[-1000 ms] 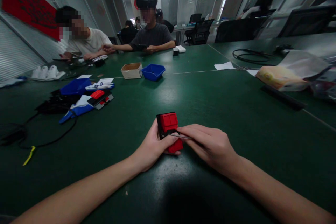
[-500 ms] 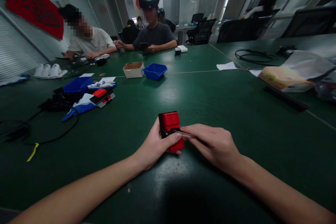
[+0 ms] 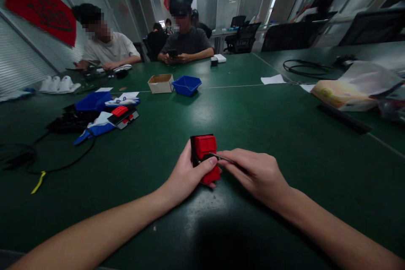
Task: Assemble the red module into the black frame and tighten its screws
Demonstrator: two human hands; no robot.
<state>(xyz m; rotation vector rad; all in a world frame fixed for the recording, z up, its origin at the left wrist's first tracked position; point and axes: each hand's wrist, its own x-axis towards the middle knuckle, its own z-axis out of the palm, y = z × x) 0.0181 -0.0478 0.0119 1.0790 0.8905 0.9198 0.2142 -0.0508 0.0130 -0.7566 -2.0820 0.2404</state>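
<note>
Near the table's front, my left hand (image 3: 190, 168) is closed around a black plate with red blocks (image 3: 206, 145) on it, tilted up toward me. The left thumb presses across the plate's middle, between an upper and a lower red part. My right hand (image 3: 256, 171) pinches a thin metal tool (image 3: 224, 159), tapered like tweezers. Its tip lies over the lower edge of the upper red block, just above the left thumb. The tool's rear end is hidden in the right hand.
A similar red-and-black piece (image 3: 122, 114) lies left beside blue-and-white gloves (image 3: 101, 123) and a blue bin (image 3: 93, 101). Farther off stand a cardboard box (image 3: 160, 84) and a blue tray (image 3: 187, 86). Two people sit across the green table (image 3: 253, 122). A bag (image 3: 344, 93) lies right.
The tool's tip has moved slightly up, from the black middle strip onto the upper red block. The person opposite has brought both hands together at a phone.
</note>
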